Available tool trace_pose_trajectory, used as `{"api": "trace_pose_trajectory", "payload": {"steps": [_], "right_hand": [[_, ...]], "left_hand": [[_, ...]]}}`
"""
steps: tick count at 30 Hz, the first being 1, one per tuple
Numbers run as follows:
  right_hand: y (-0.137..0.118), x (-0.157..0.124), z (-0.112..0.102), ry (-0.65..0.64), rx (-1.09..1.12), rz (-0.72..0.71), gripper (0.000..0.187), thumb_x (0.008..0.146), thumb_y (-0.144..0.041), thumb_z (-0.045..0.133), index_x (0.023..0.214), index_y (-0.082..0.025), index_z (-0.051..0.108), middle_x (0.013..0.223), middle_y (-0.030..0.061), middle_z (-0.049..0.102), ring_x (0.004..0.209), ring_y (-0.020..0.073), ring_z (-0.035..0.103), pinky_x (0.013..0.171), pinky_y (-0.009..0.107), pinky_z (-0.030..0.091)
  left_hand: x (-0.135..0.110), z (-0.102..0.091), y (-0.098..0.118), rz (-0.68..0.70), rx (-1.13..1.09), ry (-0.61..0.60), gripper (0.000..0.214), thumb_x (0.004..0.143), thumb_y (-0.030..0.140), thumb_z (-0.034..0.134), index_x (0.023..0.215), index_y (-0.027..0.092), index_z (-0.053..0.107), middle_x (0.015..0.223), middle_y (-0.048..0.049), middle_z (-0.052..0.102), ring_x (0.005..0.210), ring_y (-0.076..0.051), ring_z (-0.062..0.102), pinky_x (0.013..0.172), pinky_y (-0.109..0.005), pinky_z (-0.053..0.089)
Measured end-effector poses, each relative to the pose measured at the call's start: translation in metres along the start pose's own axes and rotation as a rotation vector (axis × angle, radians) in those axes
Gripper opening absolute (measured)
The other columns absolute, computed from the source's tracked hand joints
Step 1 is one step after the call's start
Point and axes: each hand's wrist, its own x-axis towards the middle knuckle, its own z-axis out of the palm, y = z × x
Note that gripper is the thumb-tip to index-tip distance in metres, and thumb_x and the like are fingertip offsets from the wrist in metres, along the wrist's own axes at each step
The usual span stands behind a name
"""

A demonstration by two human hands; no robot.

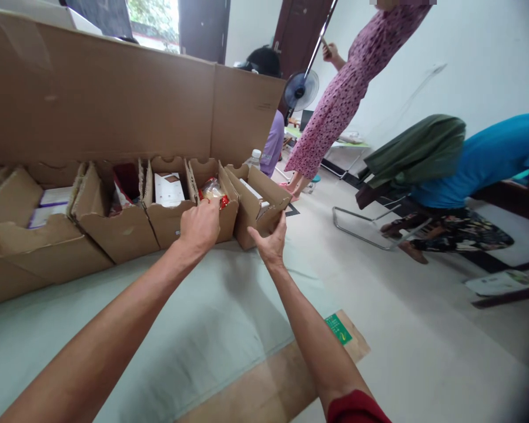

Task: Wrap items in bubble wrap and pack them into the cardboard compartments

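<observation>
A row of open-topped cardboard bins stands on a pale green cloth (180, 317). My left hand (200, 227) is closed over the front edge of the bin (228, 222) that holds a clear, red and gold packet (212, 189). What the fingertips touch inside is hidden. My right hand (272, 241) grips the front corner of the end bin (247, 228), thumb on the front and fingers round the right side. That end bin is turned slightly askew and holds a flat white item (252, 191).
Other bins to the left hold a white box (169, 191), a dark red item (126, 185) and white-purple boxes (50, 205). A tall cardboard panel (136, 106) rises behind. A bottle (254, 157) stands behind the end bin. Several people and a fan (300, 91) are beyond.
</observation>
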Motion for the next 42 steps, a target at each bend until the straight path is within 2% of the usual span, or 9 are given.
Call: {"api": "trace_pose_trajectory", "payload": {"steps": [8, 15, 22, 25, 29, 32, 34, 37, 42], "right_hand": [[-0.012, 0.013, -0.004, -0.070, 0.049, 0.012, 0.084, 0.080, -0.048, 0.069, 0.152, -0.015, 0.040, 0.154, 0.0210, 0.048, 0.144, 0.0345, 0.044, 0.115, 0.055, 0.042], [-0.096, 0.000, -0.039, -0.322, 0.056, -0.140, 0.054, 0.094, -0.032, 0.054, 0.147, -0.023, 0.052, 0.094, 0.0024, 0.075, 0.078, 0.0189, 0.069, 0.082, 0.033, 0.056], [-0.167, 0.023, -0.011, -0.604, -0.377, -0.144, 0.022, 0.092, -0.026, 0.061, 0.110, -0.024, 0.073, 0.094, 0.0066, 0.079, 0.093, 0.0293, 0.073, 0.083, 0.037, 0.052], [-0.162, -0.004, -0.050, -0.553, -0.279, -0.188, 0.016, 0.091, -0.025, 0.058, 0.096, -0.024, 0.073, 0.088, 0.0057, 0.079, 0.084, 0.0255, 0.073, 0.079, 0.034, 0.052], [-0.127, -0.071, -0.157, -0.520, -0.045, -0.233, 0.013, 0.085, -0.032, 0.062, 0.091, -0.027, 0.073, 0.088, 0.0046, 0.078, 0.080, 0.0256, 0.073, 0.077, 0.037, 0.056], [-0.094, -0.126, -0.236, -0.414, -0.025, -0.004, 0.025, 0.077, -0.043, 0.072, 0.099, -0.030, 0.074, 0.097, 0.0088, 0.078, 0.090, 0.0317, 0.073, 0.080, 0.044, 0.059], [-0.076, -0.158, -0.266, -0.308, 0.053, 0.224, 0.066, 0.073, -0.044, 0.080, 0.135, -0.030, 0.060, 0.123, 0.0132, 0.073, 0.106, 0.0337, 0.072, 0.084, 0.044, 0.060], [-0.060, -0.192, -0.270, -0.340, 0.142, 0.431, 0.086, 0.073, -0.049, 0.082, 0.148, -0.030, 0.045, 0.125, 0.0155, 0.072, 0.103, 0.0330, 0.074, 0.082, 0.044, 0.062], [-0.082, -0.197, -0.211, -0.451, 0.042, 0.333, 0.047, 0.075, -0.059, 0.078, 0.102, -0.022, 0.068, 0.098, 0.0140, 0.077, 0.093, 0.0339, 0.074, 0.082, 0.047, 0.060]], "left_hand": [[-0.021, -0.005, 0.006, 0.002, -0.055, 0.065, 0.048, 0.096, 0.014, 0.042, 0.142, 0.018, 0.052, 0.127, -0.0152, 0.069, 0.101, -0.031, 0.074, 0.084, -0.042, 0.059], [-0.133, 0.046, -0.008, 0.054, -0.516, 0.307, 0.052, 0.094, 0.022, 0.050, 0.145, 0.024, 0.051, 0.151, -0.0128, 0.056, 0.096, -0.020, 0.075, 0.075, -0.031, 0.060], [-0.207, 0.074, -0.045, -0.046, -0.660, 0.184, 0.038, 0.091, 0.024, 0.050, 0.127, 0.023, 0.063, 0.143, -0.0135, 0.061, 0.080, -0.017, 0.073, 0.064, -0.032, 0.061], [-0.218, 0.065, -0.064, -0.133, -0.746, 0.217, 0.041, 0.091, 0.025, 0.051, 0.131, 0.022, 0.060, 0.142, -0.0141, 0.060, 0.085, -0.016, 0.072, 0.063, -0.029, 0.060], [-0.225, 0.059, -0.077, -0.208, -0.823, 0.218, 0.050, 0.089, 0.025, 0.051, 0.139, 0.020, 0.053, 0.143, -0.0156, 0.057, 0.095, -0.018, 0.071, 0.066, -0.030, 0.060], [-0.226, 0.064, -0.075, -0.196, -0.878, 0.163, 0.064, 0.085, 0.026, 0.055, 0.147, 0.018, 0.046, 0.152, -0.0188, 0.050, 0.113, -0.025, 0.068, 0.082, -0.039, 0.061], [-0.227, 0.068, -0.067, -0.160, -0.929, 0.079, 0.074, 0.081, 0.026, 0.058, 0.153, 0.018, 0.041, 0.158, -0.0197, 0.044, 0.127, -0.031, 0.062, 0.095, -0.047, 0.058], [-0.231, 0.075, -0.050, -0.104, -1.013, -0.061, 0.082, 0.077, 0.025, 0.061, 0.155, 0.018, 0.039, 0.159, -0.0191, 0.045, 0.138, -0.034, 0.053, 0.110, -0.054, 0.049], [-0.243, 0.081, -0.048, -0.181, -1.092, 0.022, 0.080, 0.072, 0.023, 0.061, 0.150, 0.019, 0.046, 0.149, -0.0161, 0.057, 0.137, -0.034, 0.054, 0.115, -0.057, 0.043]]}}
